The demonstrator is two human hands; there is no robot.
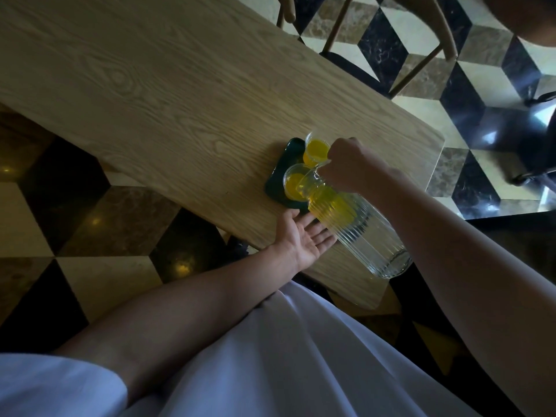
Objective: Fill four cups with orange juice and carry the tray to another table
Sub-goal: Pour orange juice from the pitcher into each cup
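A dark green tray (pixel 281 168) lies near the table's edge. Two clear cups show on it: a far cup (pixel 314 147) holding orange juice and a near cup (pixel 293 182) with juice in its bottom. My right hand (pixel 350 167) grips the handle of a ribbed glass jug (pixel 358 227), tipped steeply with its spout over the near cup; juice pools toward the spout. My left hand (pixel 304 239) lies open, palm up, under the jug's body beside the tray. Any other cups are hidden behind the jug and hand.
The wooden table (pixel 168 94) runs long to the far left. Wooden chairs (pixel 421 55) stand on its far side on a black, brown and cream patterned floor (pixel 469 85). A black chair base (pixel 538 136) sits at the right.
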